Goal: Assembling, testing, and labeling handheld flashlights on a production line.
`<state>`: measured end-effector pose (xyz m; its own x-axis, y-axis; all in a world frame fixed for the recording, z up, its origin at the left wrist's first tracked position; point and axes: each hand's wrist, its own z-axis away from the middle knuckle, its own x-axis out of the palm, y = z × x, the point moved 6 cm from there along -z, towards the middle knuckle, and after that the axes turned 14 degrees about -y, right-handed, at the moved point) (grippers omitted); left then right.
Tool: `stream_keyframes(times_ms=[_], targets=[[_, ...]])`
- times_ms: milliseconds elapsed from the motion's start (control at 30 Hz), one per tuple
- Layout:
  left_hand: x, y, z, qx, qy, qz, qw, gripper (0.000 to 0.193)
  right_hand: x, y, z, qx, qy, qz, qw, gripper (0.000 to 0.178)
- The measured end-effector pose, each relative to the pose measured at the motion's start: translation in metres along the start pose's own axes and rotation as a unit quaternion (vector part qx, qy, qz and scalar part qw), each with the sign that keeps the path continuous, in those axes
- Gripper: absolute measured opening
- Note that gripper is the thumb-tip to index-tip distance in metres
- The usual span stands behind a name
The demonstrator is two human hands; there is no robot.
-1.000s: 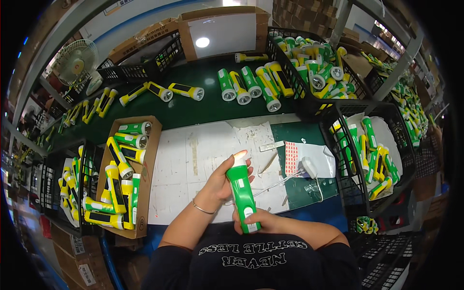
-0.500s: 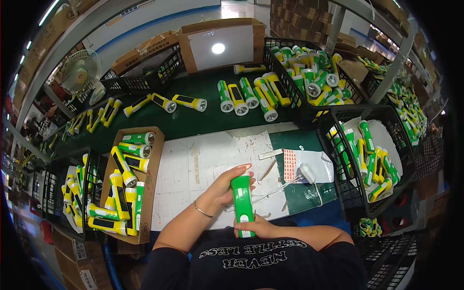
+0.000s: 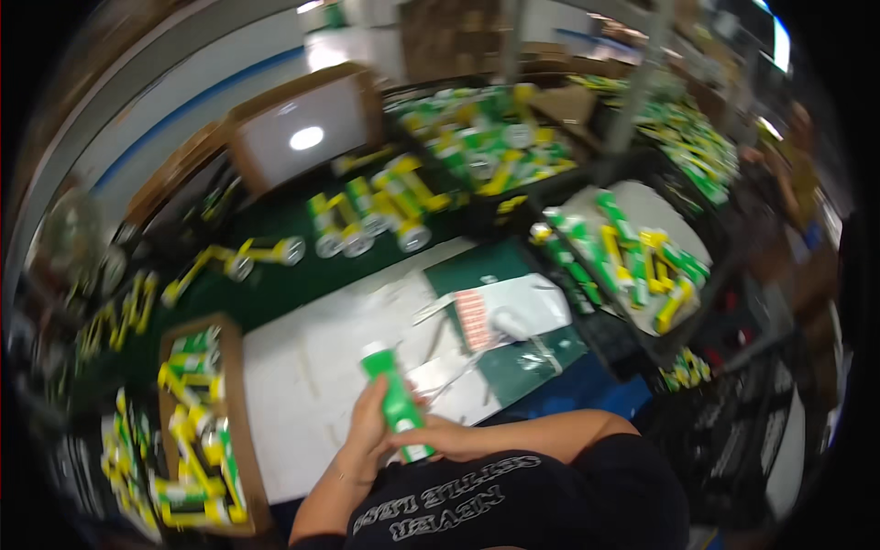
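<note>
A green flashlight (image 3: 398, 400) with a white head end is held close in front of my chest, its head tilted away from me and slightly left. My left hand (image 3: 368, 418) is closed round its side near the middle. Around the lower end, beside a white label, my right hand (image 3: 445, 436) is closed too. Both hands are somewhat blurred. Below the flashlight lies a white work surface (image 3: 289, 367), with a white plug-like device and cable (image 3: 510, 323) to the right, near a sheet of red stickers (image 3: 472, 321).
Left stands a cardboard box (image 3: 234, 367) of green and yellow flashlights. A black crate (image 3: 632, 348) holding more is at right, and another full crate stands behind. Several flashlights (image 3: 403, 206) lie on the green table. A bright spot shows on a white panel (image 3: 307, 115) inside a carton.
The whole view has swung to the right, so the surroundings appear shifted left and blurred. The flashlight remains in both hands; my left hand has slid lower, toward the right one.
</note>
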<state>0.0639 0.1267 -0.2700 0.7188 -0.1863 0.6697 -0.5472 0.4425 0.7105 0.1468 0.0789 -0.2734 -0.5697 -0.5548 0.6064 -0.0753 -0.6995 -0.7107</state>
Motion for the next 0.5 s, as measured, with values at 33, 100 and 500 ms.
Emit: stream_keyframes(times_ms=[33,100,500], targets=[[-0.013,0.005,0.004,0.032,0.031,-0.017,0.999,0.036,-0.002,-0.002,-0.004,0.002,-0.032,0.041,0.999,0.028],[-0.013,0.021,0.014,0.082,0.081,0.011,0.993,0.034,-0.008,0.01,-0.007,0.058,-0.086,0.04,0.994,0.033],[0.004,0.035,0.0,0.015,0.083,0.093,0.992,0.049,-0.043,-0.059,0.025,-0.171,0.103,0.443,0.874,0.027]])
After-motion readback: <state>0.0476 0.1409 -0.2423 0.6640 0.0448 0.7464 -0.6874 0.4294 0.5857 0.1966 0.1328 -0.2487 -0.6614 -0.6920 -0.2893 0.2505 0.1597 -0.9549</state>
